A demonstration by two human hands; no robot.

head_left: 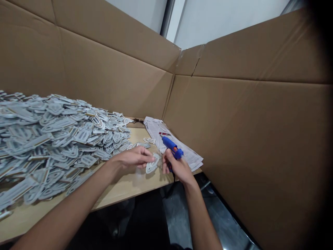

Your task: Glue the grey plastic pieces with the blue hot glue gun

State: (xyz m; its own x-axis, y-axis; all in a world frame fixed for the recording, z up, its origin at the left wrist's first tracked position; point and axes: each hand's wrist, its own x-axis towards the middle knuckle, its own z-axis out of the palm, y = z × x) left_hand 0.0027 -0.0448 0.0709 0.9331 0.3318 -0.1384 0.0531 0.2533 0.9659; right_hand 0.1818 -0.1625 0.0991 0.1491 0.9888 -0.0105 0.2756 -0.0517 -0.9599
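Observation:
My left hand (pixel 134 159) pinches a small white arch-shaped flat piece (pixel 152 166) just above the wooden table (pixel 125 189). My right hand (pixel 176 169) is closed round the grip of a blue glue gun (pixel 171 146), whose body points up and away to the left. The two hands are close together, almost touching at the piece. A large heap of similar grey-white flat pieces (pixel 52 139) lies to the left of my left hand.
Printed paper sheets (pixel 187 154) lie on the table's right corner under the glue gun. Tall cardboard walls (pixel 247 139) enclose the table at the back and right. A dark floor (pixel 187 215) shows below the table edge.

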